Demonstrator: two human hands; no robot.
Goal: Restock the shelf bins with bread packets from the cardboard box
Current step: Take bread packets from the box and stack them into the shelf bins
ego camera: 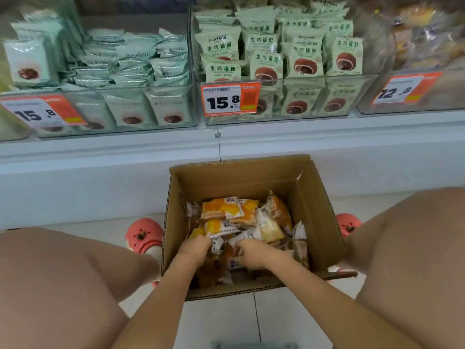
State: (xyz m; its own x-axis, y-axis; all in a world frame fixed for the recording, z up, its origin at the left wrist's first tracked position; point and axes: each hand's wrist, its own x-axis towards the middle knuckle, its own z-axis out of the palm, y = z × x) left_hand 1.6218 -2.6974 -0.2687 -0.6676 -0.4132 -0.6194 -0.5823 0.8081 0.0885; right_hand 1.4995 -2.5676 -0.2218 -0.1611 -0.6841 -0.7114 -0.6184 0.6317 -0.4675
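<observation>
Two hands are reaching into a cardboard box (pixel 251 182) of bread packets (pixel 227 212) on the floor.

Both are digging among the orange-and-white packets at 6 o'clock in the box: the left hand (pixel 195 249) is curling its fingers around a packet edge, and the right hand (pixel 251 253) is curling around packets too, though which one each is gripping I cannot tell. At 12 o'clock, clear shelf bins (pixel 281 96) are holding pale green packets (pixel 304 56) printed "生巧福团". Orange price tags are reading "15.8" at 10 o'clock (pixel 41 113), "15.8" at 12 o'clock (pixel 230 99) and "12.8" at 2 o'clock (pixel 405 88). Pink shoes (pixel 143 234) are flanking the box.
</observation>
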